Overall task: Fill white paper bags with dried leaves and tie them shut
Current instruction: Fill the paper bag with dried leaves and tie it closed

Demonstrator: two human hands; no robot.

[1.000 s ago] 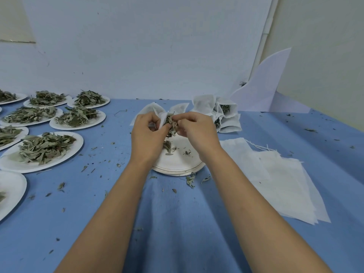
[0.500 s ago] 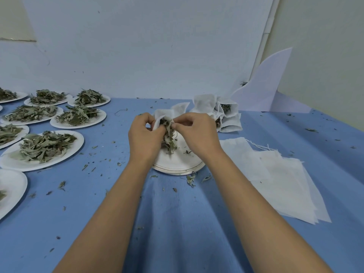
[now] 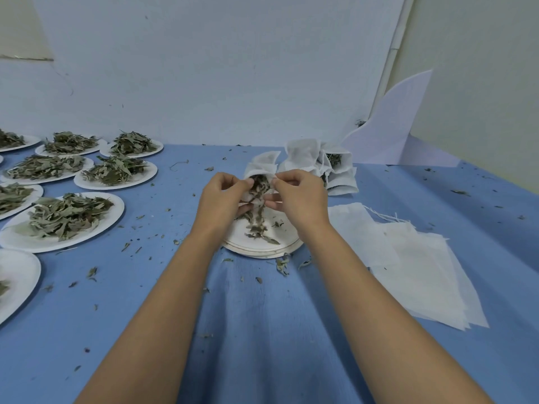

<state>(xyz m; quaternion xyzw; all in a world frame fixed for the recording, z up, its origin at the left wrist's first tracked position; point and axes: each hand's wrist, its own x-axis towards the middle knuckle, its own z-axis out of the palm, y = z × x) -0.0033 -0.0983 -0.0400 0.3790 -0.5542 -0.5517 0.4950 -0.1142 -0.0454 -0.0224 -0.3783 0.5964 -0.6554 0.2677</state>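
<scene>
Blue cloth covers the big table (image 3: 262,330), and a pale wall (image 3: 233,83) stands behind its far edge. Along the left edge sit many round white paper plates heaped with dried green leaves (image 3: 29,243). Near the right edge lies a flat pile of empty white paper bags (image 3: 423,269). By the far edge, a small heap of filled white bags (image 3: 303,154) leans together. One shows leaves at its mouth, and I cannot tell if any are tied. In the middle of the table is one more round white paper plate (image 3: 287,233), almost bare. Just above it, the left hand (image 3: 221,199) and the right hand (image 3: 300,199) each pinch a side of a small white paper bag (image 3: 262,163), holding its mouth apart. A loose clump of dried leaves (image 3: 258,208) trails from the mouth down to the plate. So this bag looks partly filled and not yet tied. A few bags seem done. With so many full plates and empty bags waiting, most of the job looks left to do.
</scene>
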